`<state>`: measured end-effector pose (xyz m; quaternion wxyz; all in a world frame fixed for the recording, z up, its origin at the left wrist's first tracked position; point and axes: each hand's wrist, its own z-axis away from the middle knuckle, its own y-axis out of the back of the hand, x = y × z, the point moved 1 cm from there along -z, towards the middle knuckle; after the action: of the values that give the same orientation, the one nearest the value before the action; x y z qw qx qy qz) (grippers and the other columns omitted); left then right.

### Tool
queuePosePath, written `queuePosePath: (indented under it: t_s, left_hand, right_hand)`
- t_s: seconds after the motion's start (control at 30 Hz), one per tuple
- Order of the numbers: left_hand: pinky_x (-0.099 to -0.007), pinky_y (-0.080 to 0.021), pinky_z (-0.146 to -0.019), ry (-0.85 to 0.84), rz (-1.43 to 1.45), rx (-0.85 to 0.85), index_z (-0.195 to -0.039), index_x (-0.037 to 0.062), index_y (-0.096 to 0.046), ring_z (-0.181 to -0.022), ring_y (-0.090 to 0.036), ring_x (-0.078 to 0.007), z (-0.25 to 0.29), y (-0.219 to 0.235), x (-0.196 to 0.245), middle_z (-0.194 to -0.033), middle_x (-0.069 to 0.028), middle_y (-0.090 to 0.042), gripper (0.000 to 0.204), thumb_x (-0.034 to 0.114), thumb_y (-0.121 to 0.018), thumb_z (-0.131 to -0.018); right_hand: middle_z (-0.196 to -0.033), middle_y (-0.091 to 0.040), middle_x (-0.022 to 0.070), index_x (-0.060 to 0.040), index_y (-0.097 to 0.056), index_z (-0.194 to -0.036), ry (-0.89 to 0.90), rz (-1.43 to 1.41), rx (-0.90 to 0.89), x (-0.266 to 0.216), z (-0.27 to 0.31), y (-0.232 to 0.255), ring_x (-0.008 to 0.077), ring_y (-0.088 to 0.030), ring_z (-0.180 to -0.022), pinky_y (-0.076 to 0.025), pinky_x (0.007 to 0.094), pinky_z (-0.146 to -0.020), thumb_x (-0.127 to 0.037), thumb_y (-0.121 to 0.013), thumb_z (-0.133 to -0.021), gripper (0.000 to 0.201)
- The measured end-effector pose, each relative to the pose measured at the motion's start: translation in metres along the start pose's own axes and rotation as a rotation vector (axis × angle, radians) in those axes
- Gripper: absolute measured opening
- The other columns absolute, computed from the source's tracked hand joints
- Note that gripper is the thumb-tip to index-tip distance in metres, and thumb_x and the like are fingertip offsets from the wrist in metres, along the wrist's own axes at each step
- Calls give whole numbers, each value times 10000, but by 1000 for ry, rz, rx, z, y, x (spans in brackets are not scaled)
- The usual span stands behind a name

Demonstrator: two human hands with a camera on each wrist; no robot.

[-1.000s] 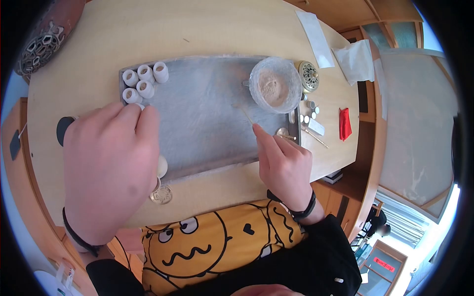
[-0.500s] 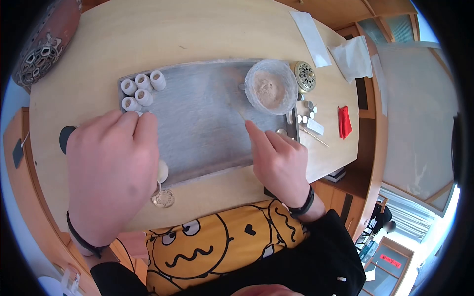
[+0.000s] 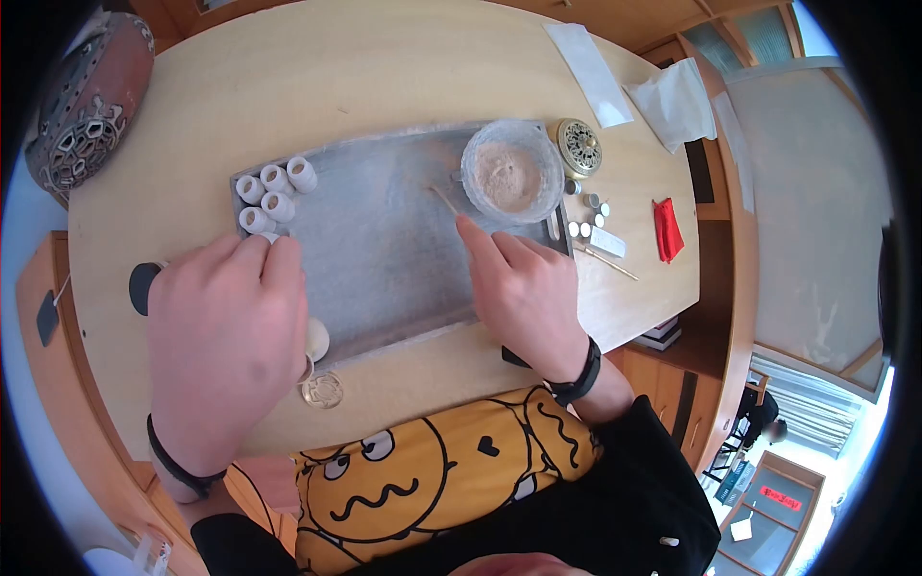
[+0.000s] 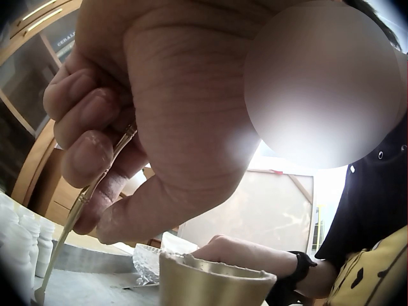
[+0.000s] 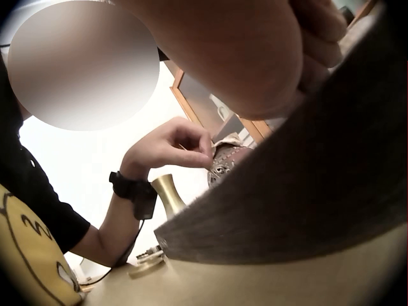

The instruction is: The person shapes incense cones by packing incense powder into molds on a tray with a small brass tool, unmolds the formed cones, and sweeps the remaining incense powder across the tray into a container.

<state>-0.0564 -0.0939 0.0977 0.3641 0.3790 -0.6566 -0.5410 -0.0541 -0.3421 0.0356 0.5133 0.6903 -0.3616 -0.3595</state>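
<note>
My left hand (image 3: 230,336) is at the left end of a grey tray (image 3: 384,259), just below several small white bottles (image 3: 278,205). In the left wrist view its fingers and thumb pinch a slim brass tool (image 4: 76,207) that slants down to the tray. A brass cup (image 4: 210,284) stands under this hand. My right hand (image 3: 528,298) is over the tray's near right part. It pinches a thin light-coloured stick (image 3: 444,201) whose far end points up and left over the tray. Close by is a bowl (image 3: 514,173) of beige powder.
An openwork brass disc (image 3: 322,390) lies at the tray's near left edge. A brass openwork-lidded pot (image 3: 580,147), several small jars and a red pouch (image 3: 667,230) are at the right. A carved reddish vessel (image 3: 96,115) is at the far left.
My right hand with the stick has moved farther forward over the tray and slightly left. The left hand keeps its place beside the bottles. The whole head view has shifted a little.
</note>
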Motion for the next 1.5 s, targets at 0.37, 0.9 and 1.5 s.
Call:
queuePosePath:
  t_s: [0.37, 0.9, 1.5]
  left_hand:
    - [-433, -471, -625, 49, 38, -113, -795, 35, -554, -694, -600, -316, 0, 2, -1, -730, -104, -580, 154, 88, -695, -768]
    - [-382, -459, -552, 5, 7, -15, -689, 59, -525, -640, -599, -254, 0, 1, -2, -639, -70, -534, 148, 55, -670, -720]
    - [-422, -466, -603, 23, 42, -116, -786, 60, -559, -703, -618, -293, 4, 3, -5, -722, -84, -580, 149, 117, -696, -772]
  right_hand:
    - [-630, -511, 21, -26, -696, -1133, 45, 33, -37, -7, 4, 5, 179, -554, -510, -452, 313, -466, 22, -652, -730, 408]
    - [-620, -494, 29, -19, -672, -1149, 44, 45, -50, -18, 0, 11, 185, -563, -504, -448, 324, -440, -7, -660, -694, 456]
    - [-623, -609, 184, -30, -631, -862, 51, -150, -250, 12, -63, 18, 386, -623, -599, -485, 472, -545, -176, -631, -948, 170]
